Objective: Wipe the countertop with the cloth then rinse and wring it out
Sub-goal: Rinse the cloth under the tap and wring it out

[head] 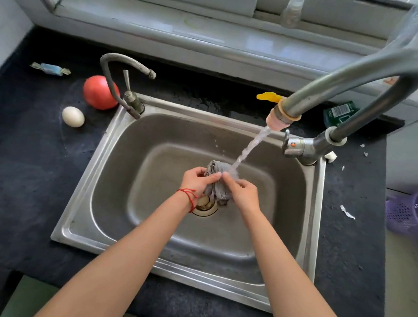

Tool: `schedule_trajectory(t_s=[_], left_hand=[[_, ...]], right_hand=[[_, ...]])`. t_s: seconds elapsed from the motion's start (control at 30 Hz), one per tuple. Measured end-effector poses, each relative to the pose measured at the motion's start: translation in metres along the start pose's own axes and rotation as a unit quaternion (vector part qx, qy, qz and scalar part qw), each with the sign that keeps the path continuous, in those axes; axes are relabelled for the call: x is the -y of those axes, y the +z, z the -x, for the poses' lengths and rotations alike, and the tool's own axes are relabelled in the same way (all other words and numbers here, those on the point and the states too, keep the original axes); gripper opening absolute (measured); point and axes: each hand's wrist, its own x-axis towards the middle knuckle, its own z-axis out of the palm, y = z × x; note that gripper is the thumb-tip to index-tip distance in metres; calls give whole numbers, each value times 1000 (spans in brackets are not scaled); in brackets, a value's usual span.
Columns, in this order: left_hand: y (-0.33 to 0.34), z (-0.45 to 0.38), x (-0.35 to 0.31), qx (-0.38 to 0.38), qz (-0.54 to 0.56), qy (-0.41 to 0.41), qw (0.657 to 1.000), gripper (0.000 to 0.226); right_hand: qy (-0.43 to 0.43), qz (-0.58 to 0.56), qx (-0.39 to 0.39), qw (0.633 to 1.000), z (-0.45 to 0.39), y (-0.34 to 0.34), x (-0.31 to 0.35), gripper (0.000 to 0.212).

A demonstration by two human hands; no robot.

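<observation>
Sink (pixel 113 200): cloth (pixel 219 182) in both hands, under water (pixel 250 146).

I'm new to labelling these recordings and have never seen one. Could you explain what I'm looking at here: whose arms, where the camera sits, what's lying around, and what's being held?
There is no machine here. A person wears one camera on the head, looking down at their own bare arms. The left hand and right hand grip a grey cloth together over a steel sink, under water running from the large tap. On the dark countertop to the left lie a tomato, an egg and a wrapped sweet. A smaller tap stands at the sink's left corner.
</observation>
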Motion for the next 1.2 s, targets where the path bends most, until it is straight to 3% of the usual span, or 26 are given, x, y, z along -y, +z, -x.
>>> schedule_trajectory(t_s=[0.07,0.17,0.33,0.43,0.5,0.57,0.8,0.9,1.0,1.03,1.13,1.2], left_hand=[[-2,-1,3,11,-1,-4,1000,7],[-11,-6,6,5,-33,8,999,29],[-18,-14,1,-88,-139,84,983,25],[-14,-21,1,-149,-171,24,974,36],[-9,-19,1,-128,-106,-109,980,40],[0,-11,1,-73,-7,-178,981,23],[14,-15,6,-54,218,-95,970,21],[13,-16,8,8,170,-69,983,20],[10,-17,9,32,83,-45,995,13],[10,-16,9,28,61,-32,997,4],[11,-16,10,25,29,-25,999,22],[11,-13,7,49,42,-29,997,23]], right_hand=[[1,0,-16,1000,-3,-1,-4,23],[18,-44,-24,999,-8,-7,-1,24],[81,-165,22,983,-8,-13,3,15],[74,-191,45,978,-4,-11,2,18],[65,-222,54,971,-2,-10,2,20],[56,-204,54,976,-1,-10,1,19],[-55,42,60,996,11,-13,-20,21],[-75,26,91,993,13,-13,-27,22],[-4,-55,100,994,12,-15,-25,26],[21,-67,89,994,9,-15,-25,27],[39,-26,-13,999,-6,-14,-30,33],[63,-68,-8,996,-13,-13,-34,28]])
